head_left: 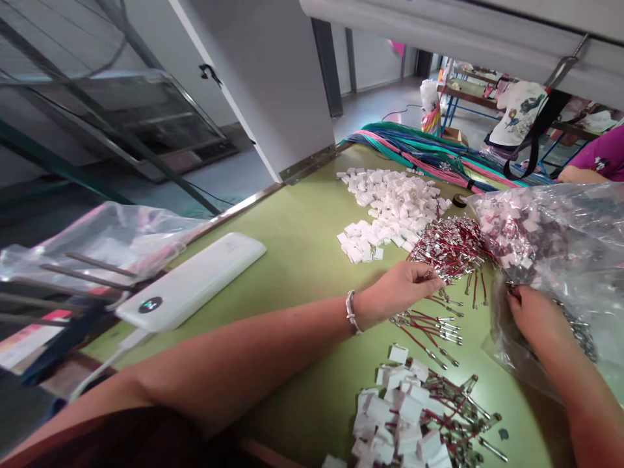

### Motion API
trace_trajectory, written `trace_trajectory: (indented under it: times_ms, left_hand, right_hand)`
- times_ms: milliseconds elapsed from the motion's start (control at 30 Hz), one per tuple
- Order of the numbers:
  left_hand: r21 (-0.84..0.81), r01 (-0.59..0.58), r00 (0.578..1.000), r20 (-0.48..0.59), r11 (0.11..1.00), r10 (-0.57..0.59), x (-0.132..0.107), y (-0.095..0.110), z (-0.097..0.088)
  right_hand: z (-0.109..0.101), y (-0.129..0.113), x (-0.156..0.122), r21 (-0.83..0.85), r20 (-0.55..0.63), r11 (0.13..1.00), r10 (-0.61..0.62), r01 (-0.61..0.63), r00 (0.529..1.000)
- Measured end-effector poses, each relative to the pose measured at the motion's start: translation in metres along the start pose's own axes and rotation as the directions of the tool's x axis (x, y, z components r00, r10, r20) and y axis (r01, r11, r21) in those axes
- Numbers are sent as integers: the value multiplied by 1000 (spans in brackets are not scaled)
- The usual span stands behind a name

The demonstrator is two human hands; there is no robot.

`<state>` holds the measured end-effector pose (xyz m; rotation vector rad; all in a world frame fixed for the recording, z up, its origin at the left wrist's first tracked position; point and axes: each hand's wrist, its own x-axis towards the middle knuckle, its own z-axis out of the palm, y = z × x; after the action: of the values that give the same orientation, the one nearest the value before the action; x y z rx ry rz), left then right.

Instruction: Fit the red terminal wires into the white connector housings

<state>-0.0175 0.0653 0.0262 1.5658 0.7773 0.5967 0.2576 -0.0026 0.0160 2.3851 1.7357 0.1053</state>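
My left hand (407,286) is closed in a pinch at the near edge of a heap of short red wires with metal terminals (451,244); what sits between its fingertips is hidden. A loose row of the same red wires (429,330) lies just below that hand. My right hand (541,318) has its fingers curled at the side of a clear plastic bag (580,227), and I cannot make out what they grip. White connector housings and wires show inside the bag. Nearer me is a pile of white housings joined to red wires (402,416).
Loose white housings (390,201) are heaped at the back of the green tabletop (297,260). Behind them runs a bundle of coloured cables (414,149). A white power bank (195,283) with a cable lies on the left. Another person in a purple sleeve (597,156) is at far right.
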Motion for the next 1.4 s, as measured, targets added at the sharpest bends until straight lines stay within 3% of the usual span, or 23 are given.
trace_trajectory:
  times_ms: [100, 200, 333, 400, 467, 667, 733, 867, 900, 967, 1033, 1100, 1200, 1267, 1333, 1400]
  left_hand:
    - [10, -7, 1000, 16, 1000, 7, 0, -2, 0]
    - [35, -30, 999, 38, 999, 28, 1, -5, 0]
    - [59, -27, 998, 56, 998, 23, 0, -7, 4]
    - [50, -24, 997, 69, 998, 21, -1, -6, 6]
    - [36, -22, 997, 72, 999, 20, -2, -5, 9]
    - [5, -22, 994, 104, 1000, 22, -2, -5, 10]
    - [-45, -26, 988, 151, 999, 33, -3, -6, 11]
    - [-197, 99, 979, 194, 975, -60, -6, -5, 12]
    - [-235, 146, 973, 209, 961, -97, -6, -4, 12]
    - [-298, 209, 962, 234, 931, -141, -6, -2, 11]
    - [-376, 212, 967, 216, 902, -137, -5, 1, 9]
    - [-490, 178, 982, 143, 853, -123, -2, 3, 6]
    - [-651, 67, 988, -64, 756, -143, 3, 5, 2]
    - [-709, 5, 965, -181, 705, -189, 5, 5, 1]
    - [-743, -29, 948, -233, 669, -218, 5, 6, 1]
    - [-757, -64, 948, -249, 651, -197, 4, 8, 1]
  right_hand:
    - [-5, 7, -2, 25, 21, 998, -65, 64, 998]
    - [-18, -5, -14, 241, -89, 959, -130, 148, 988]
    - [-31, -47, -39, 593, -307, 697, -267, 404, 913]
    - [-33, -66, -50, 640, -387, 607, -275, 471, 880]
    - [-31, -75, -55, 653, -419, 576, -265, 491, 868]
    - [-28, -74, -53, 678, -480, 527, -211, 513, 851]
    - [-25, -74, -52, 607, -559, 520, -259, 601, 788]
    - [-16, -80, -53, 274, -720, 548, -428, 790, 547]
    - [-15, -80, -54, 215, -736, 560, -446, 800, 510]
    - [-14, -79, -54, 178, -751, 572, -447, 801, 486]
    - [-17, -74, -52, 219, -763, 557, -414, 801, 497]
    - [-21, -69, -50, 312, -755, 541, -357, 781, 549]
    - [-24, -63, -48, 543, -656, 531, -215, 651, 723]
    - [-24, -62, -48, 700, -569, 466, -93, 540, 817]
    - [-21, -64, -49, 788, -516, 386, -11, 479, 857]
    - [-19, -68, -50, 765, -548, 405, -1, 501, 837]
